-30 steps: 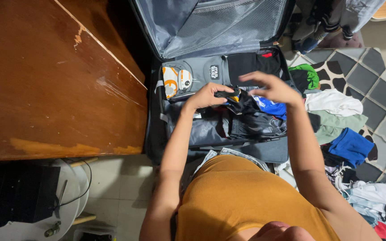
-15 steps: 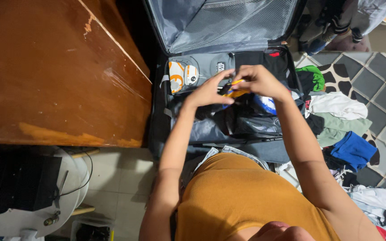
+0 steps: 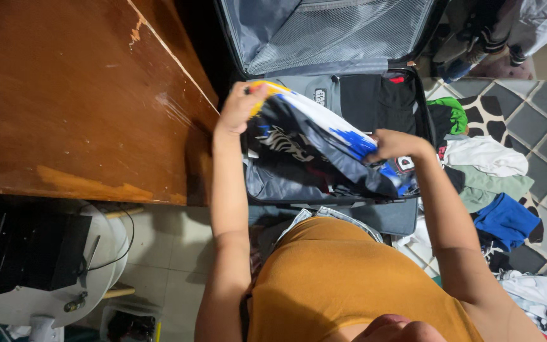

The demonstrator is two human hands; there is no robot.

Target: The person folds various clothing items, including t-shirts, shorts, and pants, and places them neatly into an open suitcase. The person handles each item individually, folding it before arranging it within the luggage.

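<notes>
Patterned garment (image 3: 314, 136) stretched above open suitcase (image 3: 324, 190). My left hand (image 3: 238, 104) clenched on yellow end, right hand (image 3: 394, 144) pinching blue edge. Risk: loose middle sags, snags packed clothes; left corner near desk (image 3: 77, 101) edge may catch.

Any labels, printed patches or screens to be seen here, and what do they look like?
Small round dark badge with white marks: on the grey garment packed in the suitcase.
Red tag: at the top edge of the black garment beside it.
White patch, red and dark print: by the right hand.
No screens.
</notes>
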